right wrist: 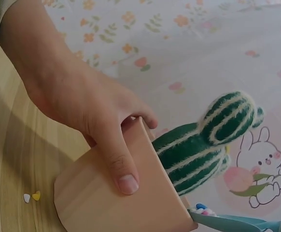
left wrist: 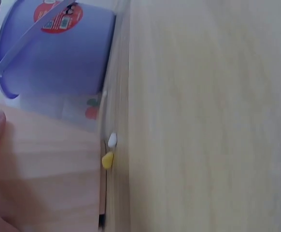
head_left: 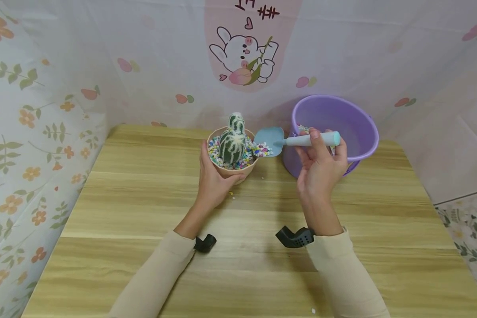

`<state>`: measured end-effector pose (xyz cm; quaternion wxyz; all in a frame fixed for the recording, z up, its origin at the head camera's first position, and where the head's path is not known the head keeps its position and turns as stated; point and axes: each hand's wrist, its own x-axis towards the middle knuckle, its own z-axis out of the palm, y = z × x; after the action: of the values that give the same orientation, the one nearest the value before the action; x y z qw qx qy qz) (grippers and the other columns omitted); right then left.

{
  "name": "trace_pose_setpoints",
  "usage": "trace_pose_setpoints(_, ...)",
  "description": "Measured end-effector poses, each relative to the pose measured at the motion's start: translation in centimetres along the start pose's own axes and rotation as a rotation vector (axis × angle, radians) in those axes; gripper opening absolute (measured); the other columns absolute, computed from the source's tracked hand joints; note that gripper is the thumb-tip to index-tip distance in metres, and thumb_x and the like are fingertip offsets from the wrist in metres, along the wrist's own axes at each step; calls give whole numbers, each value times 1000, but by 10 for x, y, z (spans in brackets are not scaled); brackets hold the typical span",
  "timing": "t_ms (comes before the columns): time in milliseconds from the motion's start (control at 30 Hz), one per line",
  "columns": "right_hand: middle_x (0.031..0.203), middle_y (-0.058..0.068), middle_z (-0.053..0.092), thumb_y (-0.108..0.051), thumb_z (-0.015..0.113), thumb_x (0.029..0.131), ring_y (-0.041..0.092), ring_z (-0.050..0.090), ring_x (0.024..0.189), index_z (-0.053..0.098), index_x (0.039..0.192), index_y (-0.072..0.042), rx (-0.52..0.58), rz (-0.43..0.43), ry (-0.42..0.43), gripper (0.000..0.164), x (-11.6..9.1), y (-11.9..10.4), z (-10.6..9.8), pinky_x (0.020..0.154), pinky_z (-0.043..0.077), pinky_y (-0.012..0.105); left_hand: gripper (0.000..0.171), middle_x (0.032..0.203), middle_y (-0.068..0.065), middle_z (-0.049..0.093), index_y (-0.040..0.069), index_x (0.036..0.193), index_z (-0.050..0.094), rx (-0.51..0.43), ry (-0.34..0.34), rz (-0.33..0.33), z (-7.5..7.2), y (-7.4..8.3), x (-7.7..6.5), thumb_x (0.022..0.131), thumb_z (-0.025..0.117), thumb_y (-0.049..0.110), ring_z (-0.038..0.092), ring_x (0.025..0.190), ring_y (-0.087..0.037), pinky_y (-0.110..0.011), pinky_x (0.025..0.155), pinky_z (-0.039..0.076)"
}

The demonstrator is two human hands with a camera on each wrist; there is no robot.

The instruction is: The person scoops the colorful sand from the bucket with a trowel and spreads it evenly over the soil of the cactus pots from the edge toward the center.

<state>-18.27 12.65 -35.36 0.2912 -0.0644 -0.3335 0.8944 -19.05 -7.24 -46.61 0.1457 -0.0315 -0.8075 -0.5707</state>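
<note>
A potted cactus [head_left: 231,143] with green ribs and white fuzz stands in a peach-coloured flower pot [right wrist: 155,198] amid colourful pebbles. My left hand [head_left: 216,183] grips this pot from its left and front, the thumb lying along the outer wall. In my right hand [head_left: 321,170] is a small blue trowel [head_left: 274,136], held by its pale handle. Multicoloured pebbles [head_left: 264,150] lie on the blade, whose tip is at the pot's right rim. Part of the pot's base is hidden by my left hand in the head view.
Behind my right hand stands a purple bucket [head_left: 359,128] with pebbles visible inside. A white and a yellow pebble [left wrist: 107,160] lie on the wooden table [head_left: 143,194] near the pot. A printed cloth [head_left: 151,53] hangs along the table's back and left.
</note>
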Motion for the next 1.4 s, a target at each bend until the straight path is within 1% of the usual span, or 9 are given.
trace_pose_setpoints(67, 88, 19, 64, 3, 81, 74, 35, 70, 75, 57, 100, 1, 2, 0, 1, 36, 0, 0, 1, 67, 59, 43, 132, 161, -13, 13, 16, 157, -1, 2, 24, 6, 2, 1, -1, 64, 92, 32, 19, 146, -28, -46, 117, 19)
trace_pose_setpoints(333, 89, 20, 64, 3, 81, 74, 34, 71, 76, 57, 99, 0, -2, -5, -3, 35, -2, 1, 4, 63, 59, 40, 132, 161, -11, 14, 17, 157, -1, 45, 82, 0, 10, 3, -5, 65, 91, 35, 22, 145, -26, -45, 117, 21)
trace_pose_setpoints(500, 90, 20, 64, 2, 80, 76, 32, 71, 77, 55, 104, 4, -24, -16, -23, 38, -3, 2, 4, 61, 59, 37, 131, 161, -12, 14, 13, 157, 1, 93, 153, -2, 18, 6, -9, 64, 91, 37, 23, 145, -29, -46, 116, 24)
trace_pose_setpoints(667, 90, 20, 64, 1, 79, 77, 32, 71, 78, 53, 105, 5, -41, -33, -32, 38, -4, 4, 4, 64, 59, 39, 131, 160, -16, 16, 10, 156, 3, 143, 218, 2, 25, 9, -11, 64, 91, 40, 24, 144, -31, -47, 115, 25)
trace_pose_setpoints(800, 91, 21, 64, 2, 78, 78, 33, 71, 79, 55, 103, 3, -42, -45, -39, 34, -4, 5, 4, 67, 59, 41, 131, 159, -17, 17, 9, 156, 3, 160, 237, 3, 28, 11, -12, 64, 89, 46, 23, 144, -31, -48, 115, 25)
trace_pose_setpoints(933, 91, 21, 64, 3, 77, 79, 33, 71, 80, 56, 102, 1, -40, -50, -43, 31, -4, 6, 5, 67, 59, 42, 132, 160, -16, 17, 10, 156, 3, 155, 225, -2, 27, 10, -12, 64, 89, 47, 23, 145, -30, -49, 115, 25)
trace_pose_setpoints(1067, 90, 21, 65, 5, 77, 78, 35, 71, 81, 56, 102, 1, -22, -43, -41, 32, -4, 5, 6, 66, 59, 41, 133, 160, -15, 16, 13, 157, 3, 127, 190, -2, 21, 7, -10, 62, 90, 48, 23, 144, -30, -52, 114, 25)
trace_pose_setpoints(1233, 89, 22, 66, 5, 78, 77, 37, 71, 81, 58, 101, 1, -15, -48, -41, 31, -3, 4, 6, 66, 59, 42, 139, 163, -8, 8, 24, 157, -3, 44, 107, -18, 9, 2, -3, 58, 93, 44, 18, 146, -28, -55, 114, 21)
trace_pose_setpoints(1400, 88, 21, 66, 6, 78, 76, 35, 71, 79, 58, 100, 1, -15, -53, -46, 32, -3, 3, 6, 67, 59, 43, 139, 162, -5, 8, 31, 156, -7, -24, 17, -55, 2, -1, 2, 59, 93, 43, 21, 145, -25, -51, 114, 25)
